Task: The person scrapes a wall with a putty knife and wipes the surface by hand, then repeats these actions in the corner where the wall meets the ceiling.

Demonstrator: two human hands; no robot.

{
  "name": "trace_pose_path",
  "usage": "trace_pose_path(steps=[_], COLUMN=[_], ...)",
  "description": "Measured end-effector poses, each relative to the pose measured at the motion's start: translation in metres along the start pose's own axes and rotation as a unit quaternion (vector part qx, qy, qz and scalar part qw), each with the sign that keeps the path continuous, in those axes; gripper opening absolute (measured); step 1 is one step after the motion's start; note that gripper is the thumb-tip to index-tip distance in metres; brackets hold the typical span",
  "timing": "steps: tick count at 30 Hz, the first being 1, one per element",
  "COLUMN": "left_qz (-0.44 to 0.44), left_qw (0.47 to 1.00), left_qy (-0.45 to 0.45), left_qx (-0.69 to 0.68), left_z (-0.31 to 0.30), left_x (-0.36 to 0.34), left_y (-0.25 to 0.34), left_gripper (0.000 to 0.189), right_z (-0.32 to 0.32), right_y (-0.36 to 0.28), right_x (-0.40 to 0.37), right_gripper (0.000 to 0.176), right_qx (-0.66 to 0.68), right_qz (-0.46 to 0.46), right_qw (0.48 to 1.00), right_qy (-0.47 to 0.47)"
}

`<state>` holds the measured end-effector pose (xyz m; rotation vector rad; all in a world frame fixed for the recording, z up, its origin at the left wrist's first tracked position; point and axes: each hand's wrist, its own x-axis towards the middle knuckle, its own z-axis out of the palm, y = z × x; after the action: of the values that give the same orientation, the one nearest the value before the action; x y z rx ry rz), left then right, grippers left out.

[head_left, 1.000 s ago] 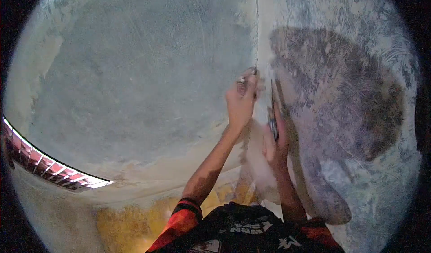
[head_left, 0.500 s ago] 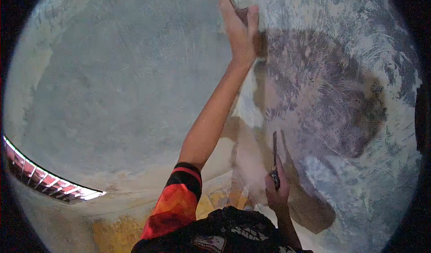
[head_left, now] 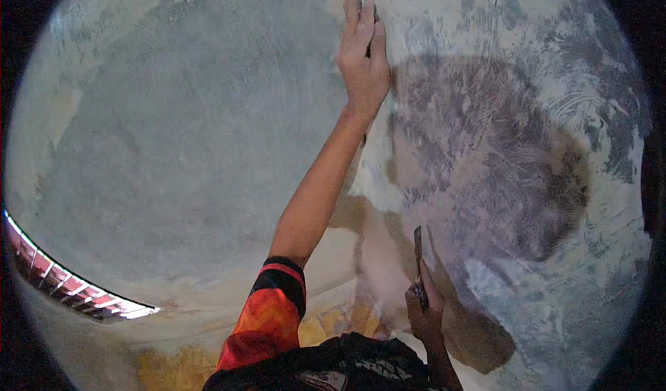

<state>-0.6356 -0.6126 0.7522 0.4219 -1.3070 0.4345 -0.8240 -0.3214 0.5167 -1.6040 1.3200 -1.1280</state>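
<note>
High in view, my left hand [head_left: 364, 65] presses with its fingers nearly straight against the wall, beside the vertical line where the grey left surface [head_left: 208, 113] meets the patchy right one [head_left: 569, 37]. Dark bits of a thin object show between and beside its fingers; most of it is hidden under the hand. Lower down, my right hand [head_left: 427, 315] is closed round the dark handle of a putty knife [head_left: 417, 245]. Its narrow blade points up, a little away from the wall corner.
A slatted opening [head_left: 76, 287] with bright edges is at the lower left. Yellowish patches [head_left: 180, 367] mark the lower area. Shadows of the head and right arm fall on the right surface. My black shirt [head_left: 347, 363] fills the bottom centre.
My left hand has turned from an edge-on pose, with thumb apart, to lie flatter against the wall. My right hand and the putty knife have shifted slightly down and left.
</note>
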Motion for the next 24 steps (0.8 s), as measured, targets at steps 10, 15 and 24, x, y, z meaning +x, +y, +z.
trace_pose_path(steps=[10,15,24], left_qz=[-0.107,-0.059,-0.077], left_qw=[0.985,0.987,0.978], left_qy=[-0.136,-0.149,-0.178], left_qx=[0.022,-0.025,-0.081], left_z=[-0.024,-0.034,-0.021], left_x=[-0.109,-0.148,-0.135], left_y=[0.018,0.021,0.014], left_gripper=[0.059,0.071,0.092], right_z=[-0.002,-0.001,-0.006], right_y=[0.003,0.007,-0.005], right_x=[0.002,0.001,-0.002], right_gripper=[0.063,0.064,0.075], right_qx=[0.054,0.068,0.153], right_qz=[0.047,-0.001,0.085], right_qw=[0.997,0.998,0.985], right_qy=[-0.008,-0.005,-0.006])
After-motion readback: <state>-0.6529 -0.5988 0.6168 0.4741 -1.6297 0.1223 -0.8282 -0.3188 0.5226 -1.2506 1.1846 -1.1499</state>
